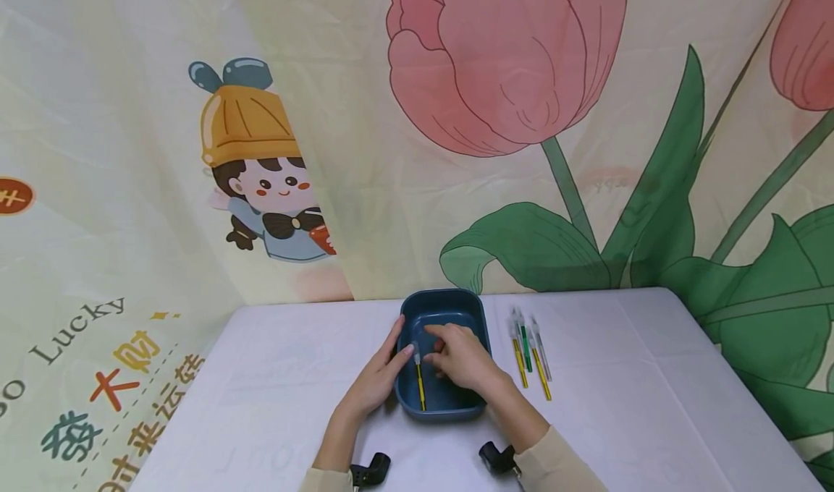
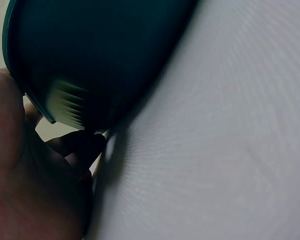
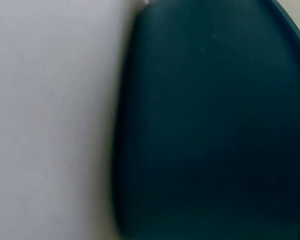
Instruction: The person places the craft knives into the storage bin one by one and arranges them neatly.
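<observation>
A dark blue rectangular plastic box [image 1: 485, 325] stands on the table, its outer wall [image 3: 205, 115] filling much of the right wrist view. My left hand [image 1: 374, 383] grips its left rim, thumb inside and fingers outside; in the left wrist view that hand [image 2: 35, 165] is at the box corner. One yellow pen with a clear cap [image 1: 420, 387] lies lengthwise along the box's left side, close to the left thumb. Over the inside of the box, my right hand [image 1: 461, 358] has its index finger stretched leftward and the others bent, with nothing visible in it. The right wrist view does not show this hand.
Right of the box, several capped pens [image 1: 543, 376] lie loosely together on the white-covered table [image 1: 625, 405], some yellow, one green [image 1: 526, 354], one greyish. A printed cloth [image 1: 365, 188] hangs right behind the table's back edge.
</observation>
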`<act>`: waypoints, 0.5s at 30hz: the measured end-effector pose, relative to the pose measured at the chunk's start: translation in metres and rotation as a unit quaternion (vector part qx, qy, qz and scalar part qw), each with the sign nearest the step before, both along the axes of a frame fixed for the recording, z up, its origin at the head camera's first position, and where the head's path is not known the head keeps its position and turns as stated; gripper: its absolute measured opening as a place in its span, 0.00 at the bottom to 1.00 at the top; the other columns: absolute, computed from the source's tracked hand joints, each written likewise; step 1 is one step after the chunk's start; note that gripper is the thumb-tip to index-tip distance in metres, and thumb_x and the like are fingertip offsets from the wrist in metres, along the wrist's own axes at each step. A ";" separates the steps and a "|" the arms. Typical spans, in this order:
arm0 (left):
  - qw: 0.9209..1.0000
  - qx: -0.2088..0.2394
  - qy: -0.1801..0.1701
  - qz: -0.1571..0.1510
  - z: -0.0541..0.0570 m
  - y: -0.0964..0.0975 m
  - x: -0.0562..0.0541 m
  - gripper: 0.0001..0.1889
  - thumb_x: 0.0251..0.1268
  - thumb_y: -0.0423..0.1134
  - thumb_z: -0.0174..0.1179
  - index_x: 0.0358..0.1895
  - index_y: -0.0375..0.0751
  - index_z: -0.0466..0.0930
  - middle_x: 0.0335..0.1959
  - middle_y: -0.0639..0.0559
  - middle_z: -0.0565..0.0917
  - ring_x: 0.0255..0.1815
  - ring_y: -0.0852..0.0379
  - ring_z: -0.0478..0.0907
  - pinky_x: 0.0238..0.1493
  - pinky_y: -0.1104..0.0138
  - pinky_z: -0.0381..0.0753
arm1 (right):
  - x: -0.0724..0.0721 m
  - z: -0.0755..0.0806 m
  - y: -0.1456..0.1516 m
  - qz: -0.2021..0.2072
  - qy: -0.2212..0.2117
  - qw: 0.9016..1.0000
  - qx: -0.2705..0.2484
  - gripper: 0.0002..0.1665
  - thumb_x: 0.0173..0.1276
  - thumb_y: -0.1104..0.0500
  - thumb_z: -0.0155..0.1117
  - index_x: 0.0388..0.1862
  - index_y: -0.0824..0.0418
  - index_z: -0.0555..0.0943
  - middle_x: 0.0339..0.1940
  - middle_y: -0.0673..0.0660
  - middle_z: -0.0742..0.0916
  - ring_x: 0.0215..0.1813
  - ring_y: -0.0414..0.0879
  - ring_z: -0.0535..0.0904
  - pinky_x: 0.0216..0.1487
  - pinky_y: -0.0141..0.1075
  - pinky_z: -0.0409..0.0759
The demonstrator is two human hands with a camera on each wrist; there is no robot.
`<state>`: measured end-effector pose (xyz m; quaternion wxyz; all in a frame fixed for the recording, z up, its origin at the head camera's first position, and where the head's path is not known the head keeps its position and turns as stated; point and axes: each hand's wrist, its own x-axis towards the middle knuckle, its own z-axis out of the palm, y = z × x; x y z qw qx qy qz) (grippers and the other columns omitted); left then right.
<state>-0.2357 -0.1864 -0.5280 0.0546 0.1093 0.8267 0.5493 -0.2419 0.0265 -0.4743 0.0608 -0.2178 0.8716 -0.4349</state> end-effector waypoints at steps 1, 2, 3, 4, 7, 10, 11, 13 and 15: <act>1.000 0.000 0.002 -0.001 0.000 0.000 0.000 0.34 0.84 0.56 0.48 0.85 0.68 0.46 0.87 0.61 0.50 0.88 0.50 0.43 0.84 0.41 0.43 | 0.000 0.002 0.002 -0.002 0.000 1.000 -0.003 0.32 0.73 0.66 0.68 0.74 0.65 0.74 0.37 0.55 0.81 0.27 0.40 0.85 0.30 0.28 0.85; 1.000 -0.002 0.001 0.000 0.000 0.000 0.000 0.34 0.84 0.57 0.48 0.85 0.68 0.46 0.87 0.61 0.50 0.88 0.50 0.44 0.84 0.41 0.43 | 0.000 0.003 0.003 -0.004 0.003 1.000 -0.006 0.32 0.73 0.66 0.68 0.74 0.65 0.74 0.37 0.55 0.82 0.27 0.39 0.85 0.30 0.27 0.85; 1.000 -0.002 0.002 -0.001 0.000 0.000 -0.001 0.34 0.83 0.57 0.48 0.85 0.67 0.46 0.87 0.61 0.50 0.88 0.50 0.44 0.84 0.41 0.43 | 0.000 0.004 0.005 -0.006 0.004 1.000 -0.008 0.32 0.73 0.66 0.68 0.74 0.65 0.74 0.38 0.55 0.82 0.27 0.39 0.85 0.30 0.27 0.85; 1.000 -0.002 0.001 0.000 0.000 0.000 -0.001 0.34 0.83 0.58 0.48 0.85 0.67 0.46 0.87 0.61 0.50 0.88 0.50 0.44 0.84 0.41 0.43 | 0.000 0.006 0.007 -0.007 0.008 1.000 -0.009 0.32 0.73 0.66 0.68 0.74 0.65 0.74 0.38 0.55 0.82 0.27 0.39 0.85 0.30 0.28 0.85; 1.000 0.000 0.002 -0.001 0.000 0.000 0.000 0.35 0.82 0.59 0.48 0.85 0.67 0.47 0.87 0.61 0.50 0.88 0.50 0.44 0.84 0.42 0.42 | -0.001 0.011 0.013 -0.014 0.013 1.000 -0.015 0.32 0.73 0.64 0.69 0.74 0.64 0.75 0.39 0.55 0.82 0.27 0.39 0.85 0.30 0.29 0.85; 1.000 -0.001 -0.001 0.001 0.001 0.000 0.000 0.34 0.83 0.59 0.48 0.85 0.69 0.46 0.87 0.62 0.49 0.88 0.51 0.43 0.85 0.42 0.43 | -0.003 0.015 0.019 -0.022 0.013 0.999 -0.025 0.32 0.73 0.64 0.69 0.74 0.65 0.74 0.39 0.55 0.82 0.28 0.41 0.86 0.30 0.30 0.85; 1.000 -0.001 -0.004 0.002 0.001 0.000 0.000 0.34 0.83 0.58 0.48 0.85 0.70 0.46 0.87 0.62 0.49 0.88 0.51 0.43 0.85 0.43 0.43 | -0.003 0.017 0.021 -0.026 0.009 0.999 -0.028 0.33 0.73 0.64 0.69 0.74 0.65 0.74 0.40 0.56 0.81 0.28 0.41 0.86 0.30 0.30 0.85; 1.000 -0.001 -0.007 0.003 0.002 0.000 0.001 0.34 0.83 0.57 0.48 0.85 0.71 0.46 0.87 0.63 0.49 0.88 0.51 0.43 0.85 0.42 0.43 | -0.004 0.019 0.024 -0.033 0.005 0.999 -0.032 0.33 0.73 0.63 0.70 0.75 0.65 0.74 0.40 0.56 0.81 0.28 0.42 0.87 0.30 0.31 0.86; 1.000 -0.002 -0.013 0.006 0.002 0.000 0.001 0.33 0.83 0.57 0.48 0.84 0.74 0.46 0.86 0.65 0.49 0.88 0.52 0.43 0.85 0.42 0.44 | -0.005 0.021 0.027 -0.039 0.002 0.999 -0.038 0.33 0.73 0.64 0.70 0.75 0.65 0.73 0.40 0.57 0.81 0.28 0.42 0.87 0.32 0.34 0.88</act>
